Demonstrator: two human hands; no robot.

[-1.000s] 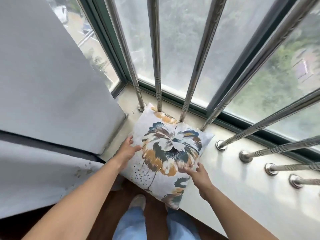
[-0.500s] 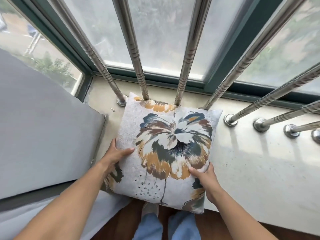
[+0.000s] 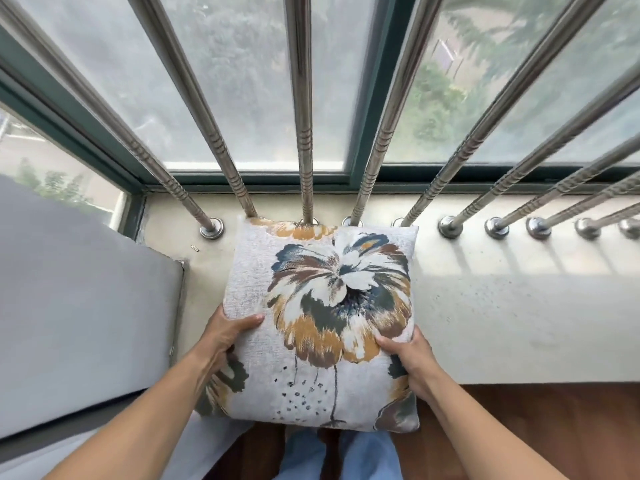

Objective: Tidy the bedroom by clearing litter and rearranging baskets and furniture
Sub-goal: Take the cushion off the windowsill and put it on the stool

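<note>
White floral cushion (image 3: 322,306) on sill (image 3: 485,306), left hand (image 3: 225,336), right hand (image 3: 412,358) — fingers (image 3: 249,320) gripping its sides

both arms bare and reaching forward: left forearm (image 3: 149,410) comes in from lower left, right forearm (image 3: 485,427) from lower right. the left grip (image 3: 223,337) clamps the left edge of the white square fabric cushion with a blue, brown and ochre flower print (image 3: 322,306), left thumb (image 3: 251,319) flat on top, fingers curled round the edge and mostly hidden. the right grip (image 3: 412,356) mirrors it on the right edge, right thumb (image 3: 382,340) on top. wrists roughly straight. legs in blue jeans (image 3: 346,455) show low between the arms.
</note>
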